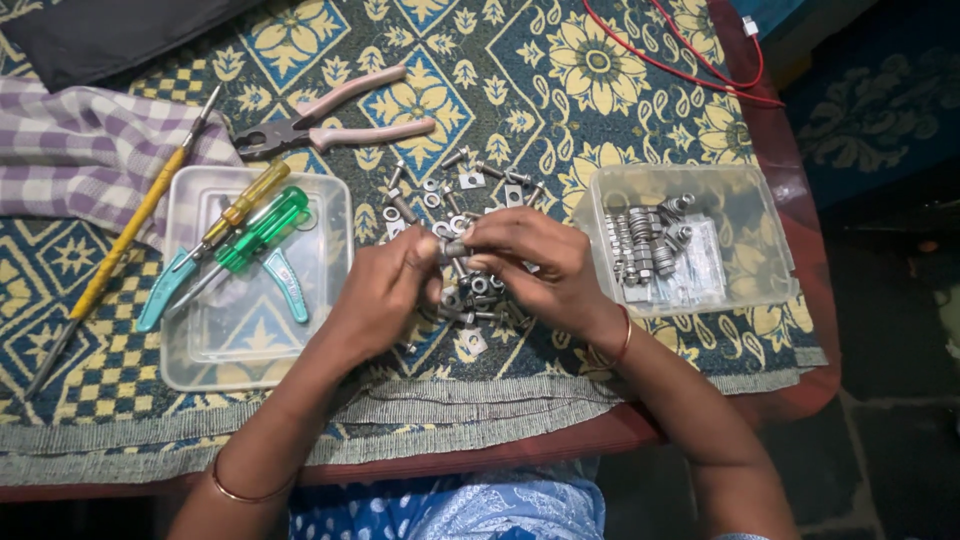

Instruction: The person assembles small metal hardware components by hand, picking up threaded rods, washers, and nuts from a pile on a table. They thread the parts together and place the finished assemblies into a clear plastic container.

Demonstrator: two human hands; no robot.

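Bolt (pixel 455 249) with nut, pinched between fingertips of left hand (pixel 385 290) and right hand (pixel 540 268), hands together above loose pile of nuts and bolts (pixel 450 190) at mid-table on patterned cloth (pixel 560 90). Toward left edge, clear tray (pixel 185 350) holding green screwdriver (pixel 262 232); pink-handled pliers (pixel 330 125) beyond. Toward right edge, clear box (pixel 745 240) of assembled bolts.
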